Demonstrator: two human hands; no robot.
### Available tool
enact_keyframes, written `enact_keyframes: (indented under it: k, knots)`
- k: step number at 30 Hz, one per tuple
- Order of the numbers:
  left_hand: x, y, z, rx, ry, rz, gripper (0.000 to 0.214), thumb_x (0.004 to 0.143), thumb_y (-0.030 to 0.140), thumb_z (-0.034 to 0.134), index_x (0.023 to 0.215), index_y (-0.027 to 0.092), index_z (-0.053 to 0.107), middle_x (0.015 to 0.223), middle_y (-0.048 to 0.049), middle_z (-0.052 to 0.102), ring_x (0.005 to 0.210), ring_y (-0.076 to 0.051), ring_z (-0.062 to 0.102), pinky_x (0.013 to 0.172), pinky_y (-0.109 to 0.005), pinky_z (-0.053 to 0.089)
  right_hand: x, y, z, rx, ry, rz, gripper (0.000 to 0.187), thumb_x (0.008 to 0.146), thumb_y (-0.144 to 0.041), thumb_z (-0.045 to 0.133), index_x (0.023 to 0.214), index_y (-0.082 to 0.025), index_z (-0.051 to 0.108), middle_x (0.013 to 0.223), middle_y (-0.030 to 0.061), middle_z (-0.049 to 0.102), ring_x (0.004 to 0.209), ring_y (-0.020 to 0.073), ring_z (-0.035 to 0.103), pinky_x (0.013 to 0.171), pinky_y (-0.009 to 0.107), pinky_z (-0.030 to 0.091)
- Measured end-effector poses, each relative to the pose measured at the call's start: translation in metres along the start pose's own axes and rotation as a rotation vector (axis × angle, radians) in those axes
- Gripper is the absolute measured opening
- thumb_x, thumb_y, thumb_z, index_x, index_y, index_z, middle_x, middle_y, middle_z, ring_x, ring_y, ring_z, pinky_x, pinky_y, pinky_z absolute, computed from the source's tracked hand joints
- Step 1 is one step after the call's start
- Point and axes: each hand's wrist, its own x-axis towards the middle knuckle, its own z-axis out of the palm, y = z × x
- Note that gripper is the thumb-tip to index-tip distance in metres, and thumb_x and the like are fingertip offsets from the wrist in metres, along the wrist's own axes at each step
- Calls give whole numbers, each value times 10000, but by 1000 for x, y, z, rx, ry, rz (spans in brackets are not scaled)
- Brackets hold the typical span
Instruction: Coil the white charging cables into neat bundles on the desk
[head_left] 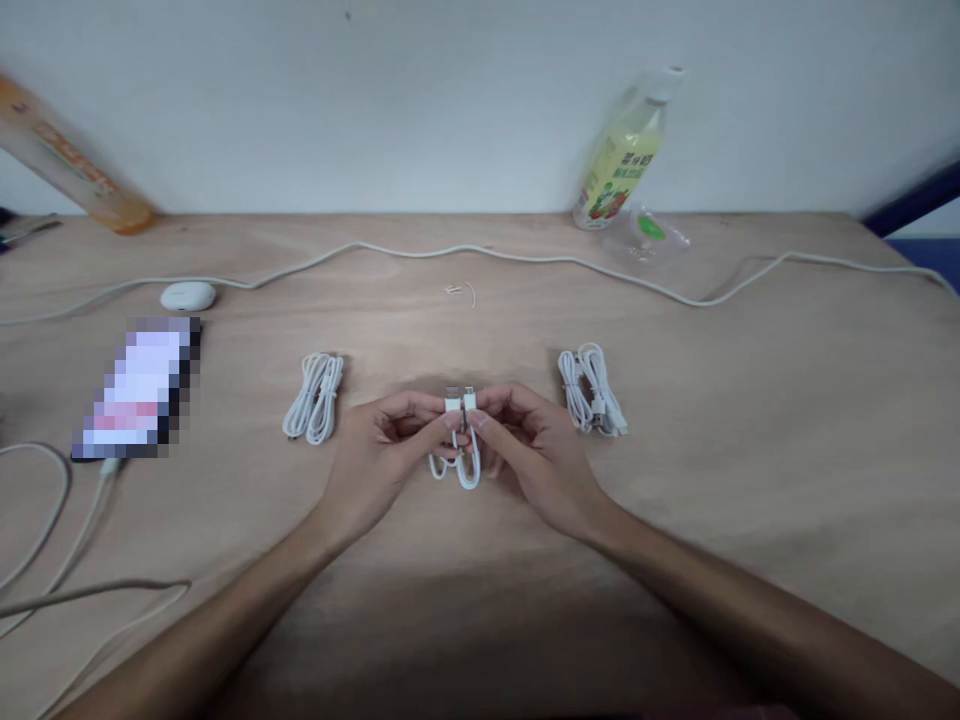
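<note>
My left hand [382, 450] and my right hand [529, 445] meet over the middle of the wooden table [750, 420]. Together they pinch a short white cable [459, 440]. Its two plug ends are held side by side between my fingertips, and its loops hang below them. A coiled white cable [315, 396] lies to the left of my left hand. Another coiled white cable [592, 390] lies to the right of my right hand.
A long white cord [525, 258] runs across the back of the table. A phone [139, 388] with a cable plugged in lies at the left, a small white oval case [187, 295] behind it. A yellow drink bottle [622, 150] stands at the wall, with an orange bottle [75, 160] far left.
</note>
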Motion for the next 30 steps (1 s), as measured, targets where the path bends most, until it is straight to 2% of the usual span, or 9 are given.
enact_keyframes:
  k: [4,7,16,26,30]
  knots:
    - [0,0,0,12,6,11,197,831,323,888,936,172,819,782,-31,844,705,-182,815,713,-260,686,1,0,0,8,-5,-7,226,968,-440,758,997,-217,734,810,-3,716,641,119,645,513,210,535]
    - [-1,0,0,19,15,3,198,803,312,913,919,180,820,757,-21,832,706,-189,815,713,-264,686,1,0,0,-1,-9,-4,235,968,-452,758,995,-220,732,817,-1,716,650,123,647,518,216,539]
    - [1,1,0,-6,4,0,231,774,319,941,912,177,822,773,-22,839,684,-179,803,707,-261,685,0,0,-1,-28,-12,-2,246,974,-468,753,998,-225,720,821,2,724,660,129,655,529,226,547]
    - [0,1,0,-1,-1,3,202,806,314,926,915,176,826,797,-33,851,684,-168,800,679,-235,669,0,-2,-1,-16,-23,-3,236,984,-460,748,1004,-226,722,840,9,735,679,134,666,543,234,550]
    - [0,3,1,1,-6,2,237,774,335,951,898,181,820,796,-34,852,686,-181,803,713,-266,687,0,-1,-1,-10,-23,-3,246,983,-467,749,1012,-225,720,836,6,729,682,133,661,545,230,545]
